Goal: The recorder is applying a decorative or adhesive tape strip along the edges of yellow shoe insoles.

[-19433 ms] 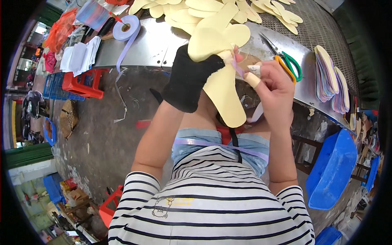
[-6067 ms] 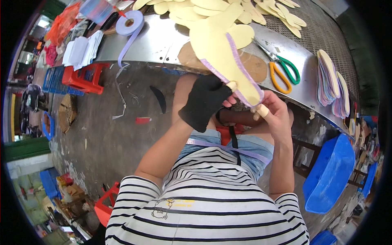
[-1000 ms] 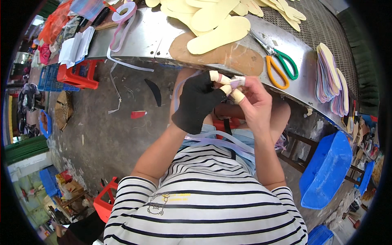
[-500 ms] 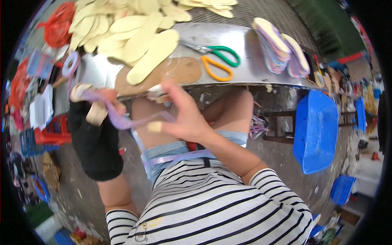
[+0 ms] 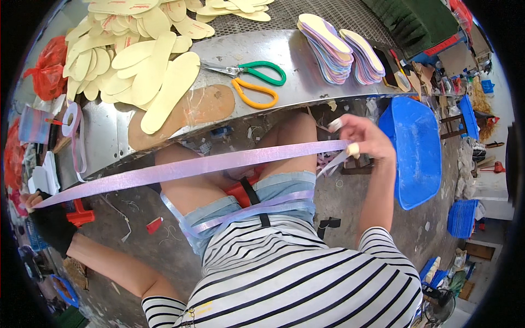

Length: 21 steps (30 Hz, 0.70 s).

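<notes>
A wide, shiny lilac ribbon (image 5: 219, 162) is stretched across above my thighs. At far left, my left hand (image 5: 50, 218), in a black glove with bare fingertips, is closed on one end. My right hand (image 5: 369, 141), with pale wraps on its fingertips, pinches the other end, and a short tail hangs below it. More ribbon lies over my lap. On the metal bench, a pale yellow insole (image 5: 172, 90) partly covers a brown sole-shaped piece (image 5: 216, 103). Scissors (image 5: 235, 70) with one green and one orange handle lie beside them, apart from both hands.
Loose pale insoles (image 5: 90, 63) are heaped at the back left, near a red plastic bag (image 5: 46, 68). Two insole stacks (image 5: 325, 52) stand on the bench's right. A ribbon roll (image 5: 70, 119) sits at its left end. A blue tub (image 5: 413, 164) is at right.
My hands have moved far apart, left hand out to the left and right hand to the right. The ribbon, bunched and slack before, is now drawn straight. The view has shifted a little.
</notes>
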Motion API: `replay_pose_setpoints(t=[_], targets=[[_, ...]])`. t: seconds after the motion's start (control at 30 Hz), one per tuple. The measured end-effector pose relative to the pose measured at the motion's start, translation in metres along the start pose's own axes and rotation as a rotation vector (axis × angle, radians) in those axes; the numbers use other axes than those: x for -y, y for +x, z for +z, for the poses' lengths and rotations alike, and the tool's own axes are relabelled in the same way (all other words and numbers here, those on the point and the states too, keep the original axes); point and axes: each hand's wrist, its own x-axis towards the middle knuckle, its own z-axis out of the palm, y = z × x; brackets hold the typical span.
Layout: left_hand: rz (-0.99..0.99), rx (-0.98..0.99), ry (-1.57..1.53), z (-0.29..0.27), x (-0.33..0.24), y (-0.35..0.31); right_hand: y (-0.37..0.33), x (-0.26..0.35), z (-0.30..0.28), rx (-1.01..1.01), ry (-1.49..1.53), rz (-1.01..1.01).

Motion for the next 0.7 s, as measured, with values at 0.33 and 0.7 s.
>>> replay_pose_setpoints(t=[0.33, 0.7], targets=[[-0.332, -0.034, 1.005, 0.036, 0.274, -0.061, 0.108, 0.008, 0.068, -0.535, -0.691, -0.509], [-0.512, -0.107, 0.897, 0.001, 0.311, -0.083, 0.178, 0.023, 0.063, -0.508, -1.274, -0.545]])
